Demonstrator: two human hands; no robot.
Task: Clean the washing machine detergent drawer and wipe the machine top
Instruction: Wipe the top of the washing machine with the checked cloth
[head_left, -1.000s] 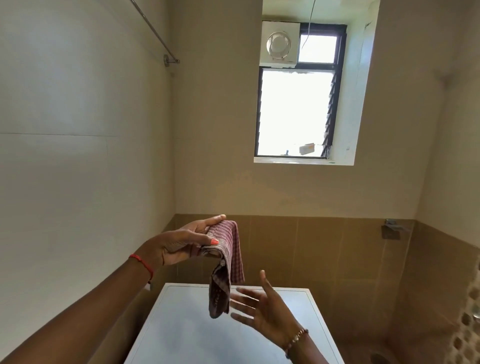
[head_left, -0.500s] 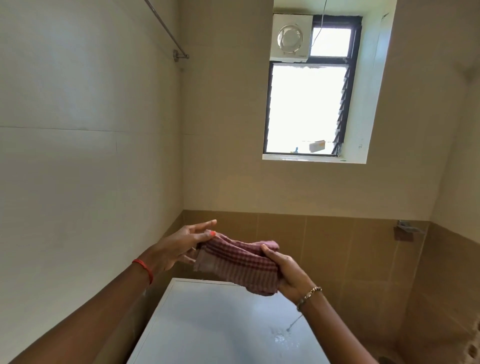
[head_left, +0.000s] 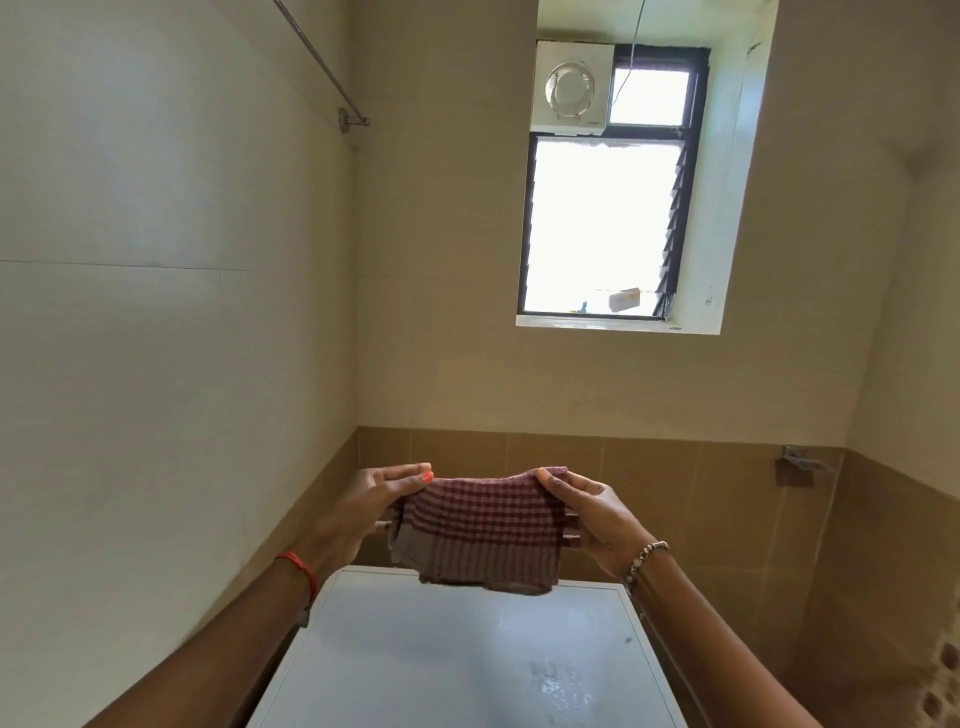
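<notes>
- Cloth (head_left: 480, 525): maroon checked, folded, held spread in the air above the rear edge of the machine top (head_left: 415, 649), not touching it.
- Left hand (head_left: 374, 506): pinches the cloth's left upper corner between thumb and fingers.
- Right hand (head_left: 597, 514): pinches the right upper corner likewise.
- Machine top: white; wet patch (head_left: 561, 686) toward the right front.
- Window (head_left: 602, 223): high on the rear wall.

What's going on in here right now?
A person is holding a red checked cloth spread between the left hand and the right hand, each pinching an upper corner. It hangs over the far edge of the white washing machine top; whether it touches is unclear. A wet patch shows toward the right.
</notes>
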